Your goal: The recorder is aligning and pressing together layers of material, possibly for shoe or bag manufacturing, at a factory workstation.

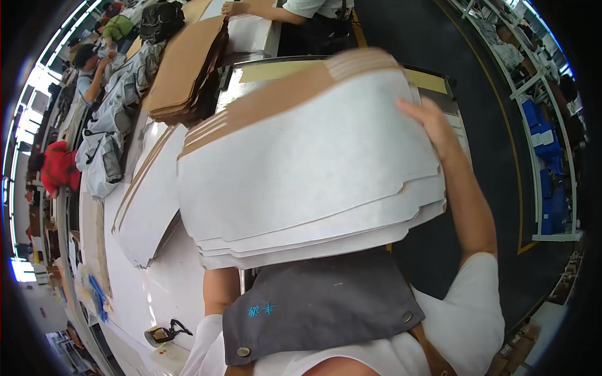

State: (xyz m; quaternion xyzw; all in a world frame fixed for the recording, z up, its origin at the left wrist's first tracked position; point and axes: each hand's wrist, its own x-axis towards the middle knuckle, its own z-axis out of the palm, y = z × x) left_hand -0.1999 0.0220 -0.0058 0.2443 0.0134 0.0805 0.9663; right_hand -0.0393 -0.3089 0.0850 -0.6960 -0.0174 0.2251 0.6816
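Note:
In front of my chest is a stack of large cardboard sheets (307, 156), white on the upper face, with brown along the far edge. The sheets are slightly fanned, so several layered edges show at the near side. My right hand (433, 125) is at the stack's far right corner, its thumb lying over the white face and the other fingers partly hidden. Only my left forearm (221, 291) shows below the stack; the left hand itself is covered by the sheets. Under the stack's far side lies a surface with a pale yellow strip (276, 72).
On the white table (169, 282) to the left lie more white sheets (147, 194) and a dark tape-like item (163, 334). Beyond is a brown cardboard pile (188, 66). A co-worker's arm (263, 11) reaches in at the far side. Shelving with blue bins (544, 141) stands right.

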